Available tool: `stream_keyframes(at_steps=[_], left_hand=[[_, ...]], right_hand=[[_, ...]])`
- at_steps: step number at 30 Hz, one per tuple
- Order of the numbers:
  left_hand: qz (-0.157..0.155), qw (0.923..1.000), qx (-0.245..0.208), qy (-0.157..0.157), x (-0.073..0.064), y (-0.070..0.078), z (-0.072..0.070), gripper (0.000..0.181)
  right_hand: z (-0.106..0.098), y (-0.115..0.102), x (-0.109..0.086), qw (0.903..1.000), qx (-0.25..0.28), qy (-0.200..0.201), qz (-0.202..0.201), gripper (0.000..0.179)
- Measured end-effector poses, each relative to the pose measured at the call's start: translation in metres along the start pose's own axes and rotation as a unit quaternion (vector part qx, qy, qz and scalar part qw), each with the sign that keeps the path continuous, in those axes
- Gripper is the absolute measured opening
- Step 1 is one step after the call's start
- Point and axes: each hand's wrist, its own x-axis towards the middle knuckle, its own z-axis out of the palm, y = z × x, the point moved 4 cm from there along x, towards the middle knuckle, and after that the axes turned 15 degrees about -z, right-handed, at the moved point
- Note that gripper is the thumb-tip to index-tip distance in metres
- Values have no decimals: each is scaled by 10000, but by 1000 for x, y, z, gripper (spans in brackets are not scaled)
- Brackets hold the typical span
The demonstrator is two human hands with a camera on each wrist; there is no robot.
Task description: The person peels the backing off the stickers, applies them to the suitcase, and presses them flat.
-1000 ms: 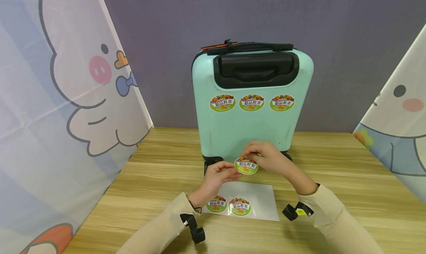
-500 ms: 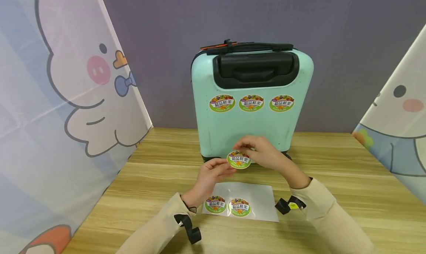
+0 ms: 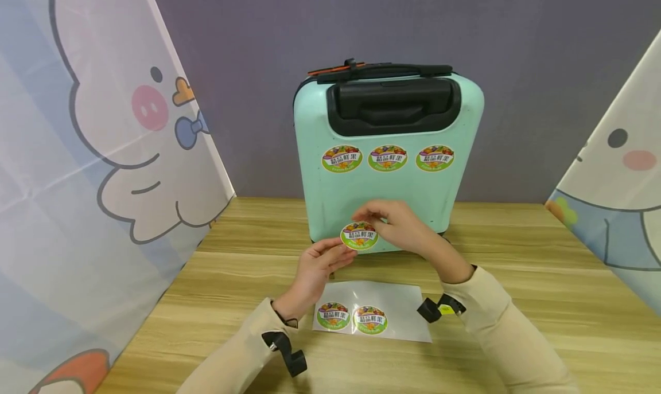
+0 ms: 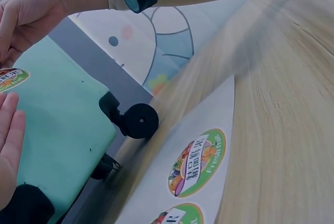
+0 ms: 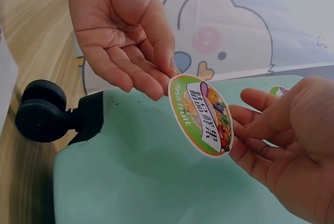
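A: State of the grip, pls?

B: Clamped, both sides, on one item. The R hand (image 3: 395, 225) pinches the upper R edge of an oval "Fresh fruit" sticker (image 3: 359, 236); the L hand (image 3: 312, 268) pinches its L edge betw. thumb and fingertip, w/ other fingers extended.

A: Orientation and position of the sticker?

B: Printed face toward the head cam; fruit motif at top, Eng. lettering at bottom, Chinese characters on a white band betw. It is in front of the lower face of a mint-green suitcase (image 3: 413, 190). Whether it touches the shell, can't tell from the head view.

A: And the suitcase itself?

B: Upright on a wood-grain table (image 3: 496, 239), approx. centre. Black recessed telescopic handle (image 3: 392, 101) near top; below it, three matching stickers (image 3: 387, 159) in a horiz. row, spaced apart. A black castor wheel (image 4: 141, 120) shows in the L wrist view.

A: Nearer the person?

B: A white backing sheet (image 3: 405, 311), flat on the table, w/ two like stickers (image 3: 370, 320) side by side toward its L end.

A: Periphery?

B: Grey backdrop (image 3: 232, 38) behind; cartoon-print cloth (image 3: 150, 107) L, another (image 3: 614, 170) R.
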Motion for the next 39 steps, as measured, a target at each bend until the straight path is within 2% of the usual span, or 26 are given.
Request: stream_keyframes(at_steps=[5, 13, 23, 30, 39], left_hand=[[100, 9999, -61, -8, -2, 5, 0, 31], [192, 9995, -167, 181, -2, 10, 0, 28], [605, 9975, -293, 230, -2, 20, 3, 30], [720, 9961, -381, 335, -2, 26, 4, 31], [826, 9948, -527, 288, 1, 33, 6, 35]], right_hand=[[-1, -2, 6, 9999, 37, 31, -133, 33], [-2, -5, 12, 9987, -205, 72, -460, 39], [-4, -7, 20, 9953, -305, 199, -895, 39], [-6, -7, 25, 9945, -361, 282, -938, 39], [-9, -6, 28, 9937, -190, 467, -996, 41]])
